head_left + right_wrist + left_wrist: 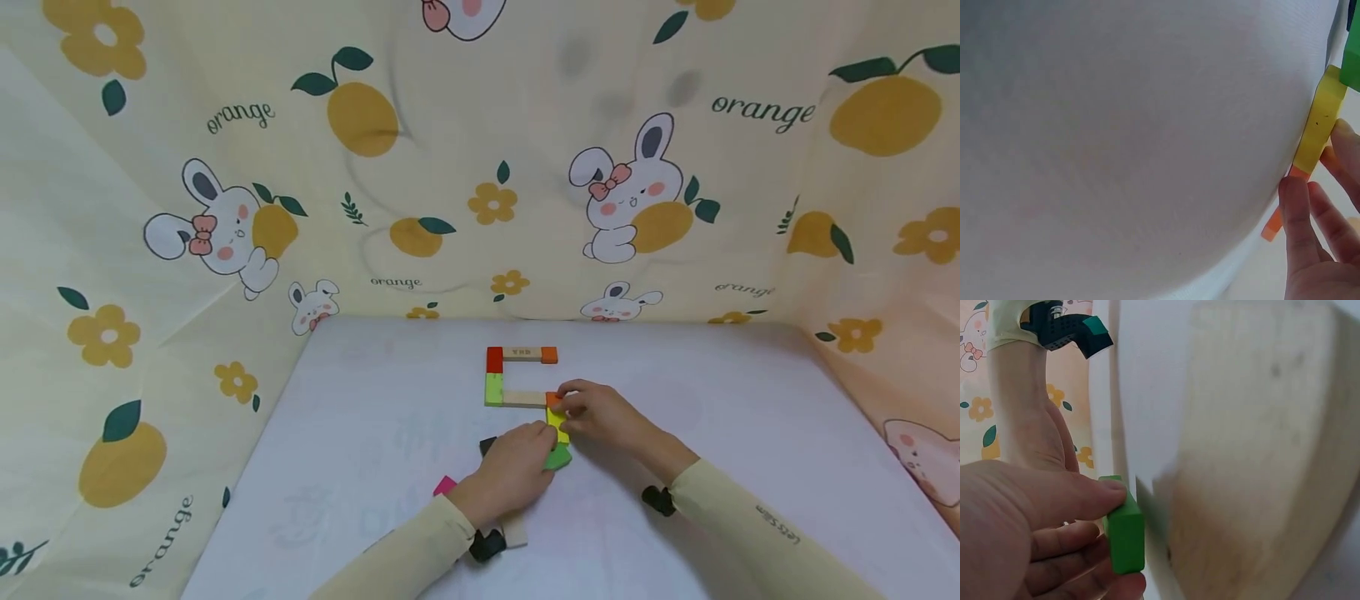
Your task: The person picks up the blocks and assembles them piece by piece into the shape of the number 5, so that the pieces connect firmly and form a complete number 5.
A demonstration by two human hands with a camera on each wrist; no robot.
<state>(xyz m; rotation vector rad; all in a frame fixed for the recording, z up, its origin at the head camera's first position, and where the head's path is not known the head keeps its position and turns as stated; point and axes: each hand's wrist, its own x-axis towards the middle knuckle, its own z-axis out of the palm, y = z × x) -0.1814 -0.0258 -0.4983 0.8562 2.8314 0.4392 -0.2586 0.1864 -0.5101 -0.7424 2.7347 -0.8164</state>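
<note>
My left hand (513, 462) pinches a green block (558, 457) between thumb and fingers; its grip shows closely in the left wrist view. That block meets the near end of a yellow block (557, 427). My right hand (607, 415) touches the yellow block and the orange block (552, 397) beyond it, its fingers fairly straight in the right wrist view. These join a line of flat blocks on the table: a plain wooden block (524, 400), a light green one (493, 390), a red one (494, 360), a printed wooden one (522, 354) and an orange one (550, 356).
Partly hidden by my left hand and arm are a black block (487, 446), a pink block (446, 485) and a wooden block (515, 531). The white table (360, 417) runs back to a patterned cloth (465, 192) that hangs behind and at both sides.
</note>
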